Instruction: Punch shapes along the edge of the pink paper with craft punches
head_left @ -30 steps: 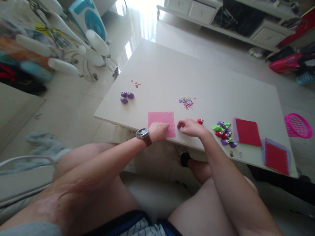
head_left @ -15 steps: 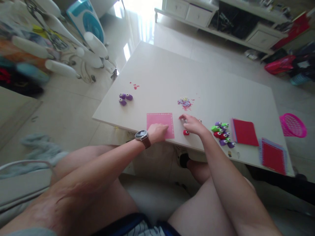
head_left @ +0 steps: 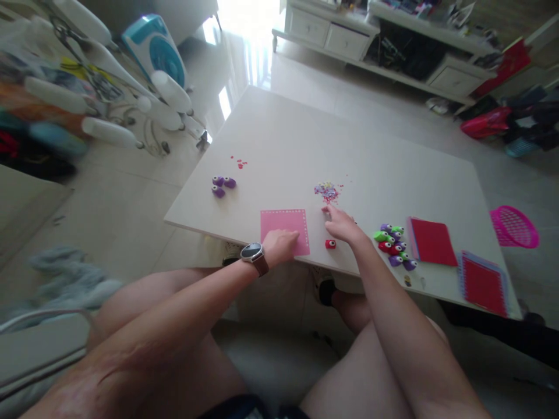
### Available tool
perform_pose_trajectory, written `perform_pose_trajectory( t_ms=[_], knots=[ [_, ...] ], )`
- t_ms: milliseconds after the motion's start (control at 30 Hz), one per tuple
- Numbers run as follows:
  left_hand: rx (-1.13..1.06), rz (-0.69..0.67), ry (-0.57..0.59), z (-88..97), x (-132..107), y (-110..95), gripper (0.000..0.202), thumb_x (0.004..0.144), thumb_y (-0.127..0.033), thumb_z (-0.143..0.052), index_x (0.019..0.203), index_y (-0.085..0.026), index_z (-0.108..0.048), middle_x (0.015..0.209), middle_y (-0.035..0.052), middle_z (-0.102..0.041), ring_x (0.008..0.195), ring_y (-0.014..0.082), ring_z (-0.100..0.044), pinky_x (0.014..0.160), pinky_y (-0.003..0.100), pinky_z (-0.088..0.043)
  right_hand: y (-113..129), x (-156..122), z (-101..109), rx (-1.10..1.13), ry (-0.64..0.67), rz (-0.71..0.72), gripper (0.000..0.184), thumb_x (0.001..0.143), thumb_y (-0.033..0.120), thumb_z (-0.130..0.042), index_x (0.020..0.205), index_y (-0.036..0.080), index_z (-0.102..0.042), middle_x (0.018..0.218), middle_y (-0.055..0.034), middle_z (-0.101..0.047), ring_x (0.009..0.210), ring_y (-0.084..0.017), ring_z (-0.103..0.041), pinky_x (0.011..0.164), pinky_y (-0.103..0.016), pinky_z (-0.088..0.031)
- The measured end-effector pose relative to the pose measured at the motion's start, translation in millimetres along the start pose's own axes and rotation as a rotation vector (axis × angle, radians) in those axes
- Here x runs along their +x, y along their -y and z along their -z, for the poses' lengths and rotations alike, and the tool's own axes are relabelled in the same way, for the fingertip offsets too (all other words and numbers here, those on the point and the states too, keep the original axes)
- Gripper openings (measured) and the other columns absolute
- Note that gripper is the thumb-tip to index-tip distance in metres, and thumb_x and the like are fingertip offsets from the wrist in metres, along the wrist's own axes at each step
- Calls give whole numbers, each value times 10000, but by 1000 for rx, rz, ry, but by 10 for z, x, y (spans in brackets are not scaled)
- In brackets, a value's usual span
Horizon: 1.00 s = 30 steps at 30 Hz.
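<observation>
A pink square sheet [head_left: 283, 226] with a punched border lies at the near edge of the white table [head_left: 340, 145]. My left hand [head_left: 282, 246], with a watch on its wrist, rests closed on the sheet's near corner. My right hand [head_left: 343, 224] reaches past the sheet toward a small heap of confetti [head_left: 327, 191], its fingers pointed and held together over a tiny piece I cannot make out. A small red punch [head_left: 331, 244] sits on the table just below that hand, not held.
A cluster of several small coloured punches [head_left: 395, 244] lies right of my right hand, then two red paper stacks [head_left: 432, 241] [head_left: 483, 284]. Three purple punches [head_left: 221, 185] and red scraps [head_left: 239, 163] lie at left. A pink basket [head_left: 514, 226] is on the floor.
My right hand let go of the red punch, which now lies on the table, and moved forward toward the confetti heap. My left hand stayed on the pink sheet.
</observation>
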<state>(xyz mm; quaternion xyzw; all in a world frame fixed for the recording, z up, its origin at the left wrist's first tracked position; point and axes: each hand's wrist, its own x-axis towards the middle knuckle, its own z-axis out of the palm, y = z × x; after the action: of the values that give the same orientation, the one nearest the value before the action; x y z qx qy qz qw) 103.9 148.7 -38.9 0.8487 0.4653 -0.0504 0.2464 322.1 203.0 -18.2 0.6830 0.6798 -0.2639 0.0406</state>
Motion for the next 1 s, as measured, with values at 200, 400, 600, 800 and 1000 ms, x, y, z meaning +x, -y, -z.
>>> perform_pose_trajectory(
  t_ms=[200,400,600,800,1000],
  knots=[
    [-7,-7,8,14,-13,-25,241,871,-280,-639,1086,-172,-656,1095,128,-754,1033,305,-727,818,381,-562,18,67,-8,5,-119,-82,694,791,141,-513,1484,165,-473,1467,-223,-562,1385,-398,-487,1131,-624,-370],
    [-10,-30,-25,-51,-10,13,229,870,-290,-648,1070,-178,-656,1080,126,-745,1022,304,-723,813,385,-563,-104,69,158,35,-195,-61,439,852,160,-525,1282,159,-617,1302,-156,-691,1177,-284,-643,1023,-396,-480],
    [-13,-76,-44,-73,35,11,303,860,-346,-715,1098,-176,-639,1093,120,-729,1003,286,-715,819,369,-555,-187,-96,150,-86,205,0,312,770,279,-769,1044,164,-674,1083,-101,-749,935,-221,-682,768,-276,-488],
    [-42,-140,-49,-45,78,-18,326,854,-311,-738,1118,-162,-617,1133,128,-697,1058,278,-684,867,359,-546,-119,-180,28,-217,371,16,307,704,143,-790,987,173,-675,1012,-73,-753,856,-192,-676,627,-246,-426],
    [-481,-15,-145,-22,207,-73,328,924,-373,-659,1164,-163,-585,1197,130,-667,1044,231,-679,919,372,-556,62,-257,93,-134,163,175,82,793,135,-671,861,178,-683,870,-67,-741,787,-191,-661,642,-261,-420]
  ],
)
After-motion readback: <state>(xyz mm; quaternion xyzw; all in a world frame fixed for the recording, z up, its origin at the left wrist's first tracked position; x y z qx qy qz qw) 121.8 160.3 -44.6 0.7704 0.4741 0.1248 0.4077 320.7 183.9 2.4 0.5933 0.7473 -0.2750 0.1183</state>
